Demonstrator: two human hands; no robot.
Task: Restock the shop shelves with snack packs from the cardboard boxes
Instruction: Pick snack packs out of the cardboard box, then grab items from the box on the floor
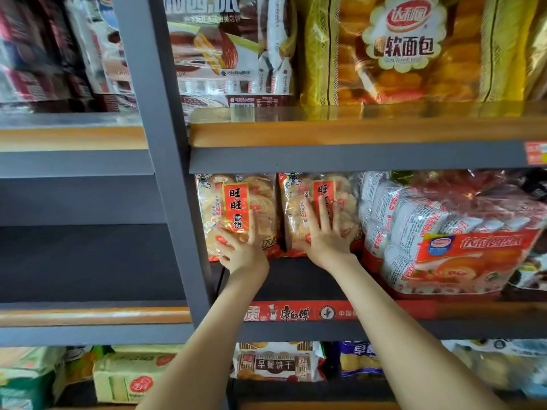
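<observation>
Left hand point(241, 251) pressing flat, fingers straight and spread, against the front of the left rice-cracker pack point(236, 214), standing upright at the left end of the middle shelf point(296, 279), just beside the grey upright post point(165, 161). Right hand point(325, 239) pressing likewise, fingers extended and splayed, on the right rice-cracker pack point(319, 208), touching its neighbour. Further right, lying close alongside, a large red-and-white multipack point(444, 232).
</observation>
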